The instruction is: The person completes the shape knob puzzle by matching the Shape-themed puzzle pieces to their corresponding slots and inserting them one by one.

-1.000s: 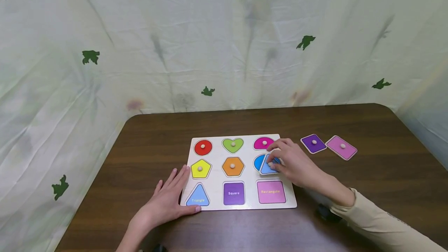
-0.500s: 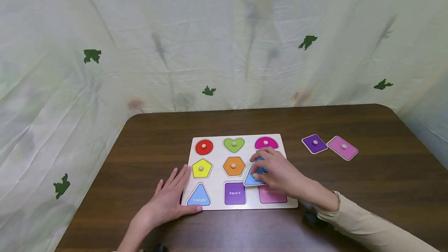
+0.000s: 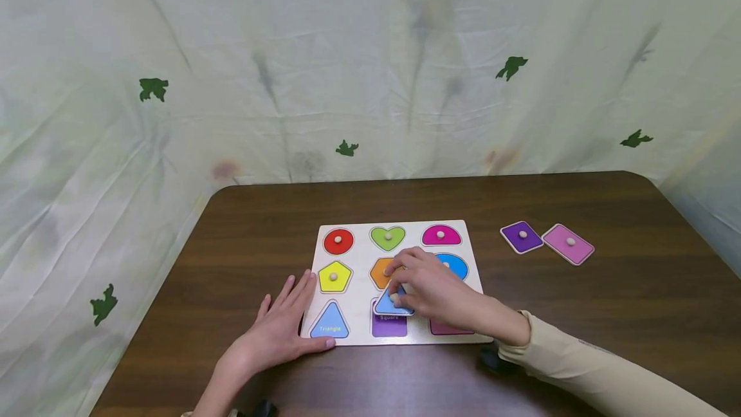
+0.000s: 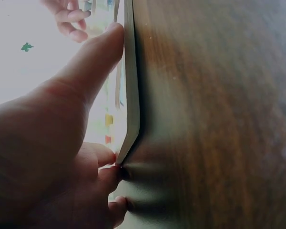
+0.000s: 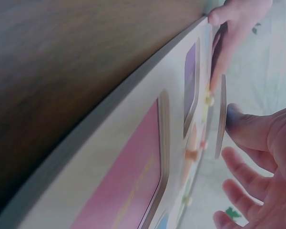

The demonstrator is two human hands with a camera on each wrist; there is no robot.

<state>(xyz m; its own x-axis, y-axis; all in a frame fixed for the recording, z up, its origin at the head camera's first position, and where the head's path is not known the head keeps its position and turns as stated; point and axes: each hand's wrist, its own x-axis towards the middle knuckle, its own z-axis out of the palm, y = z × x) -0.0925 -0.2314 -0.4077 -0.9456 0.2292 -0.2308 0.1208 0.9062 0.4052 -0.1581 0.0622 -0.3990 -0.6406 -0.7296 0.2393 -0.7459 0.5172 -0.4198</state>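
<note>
In the head view my right hand (image 3: 428, 288) pinches the blue triangle puzzle piece (image 3: 384, 305) by its knob, held above the white puzzle board (image 3: 360, 311). The piece overlaps the orange hexagon (image 3: 377, 273) and the purple square recess (image 3: 389, 329). In the right wrist view the triangle piece (image 5: 221, 124) appears edge-on, apart from the board. My left hand (image 3: 276, 327) rests at the board's left side, fingers extended along the edge and thumb at the near left corner. Beside that thumb lies the bare blue triangle recess (image 3: 329, 322). My right hand partly covers the pink rectangle recess (image 3: 450, 328).
Right of the board, a purple square piece (image 3: 518, 241) and a pink rectangle piece (image 3: 564, 248) lie on the brown table (image 3: 590, 314). Knobbed pieces fill the board's upper two rows, including the yellow pentagon (image 3: 334, 269) and blue oval (image 3: 457, 265). A pale curtain (image 3: 370, 69) hangs behind.
My right hand has carried the triangle piece leftward from over the blue oval to above the square recess. My left hand stays at the board's edge.
</note>
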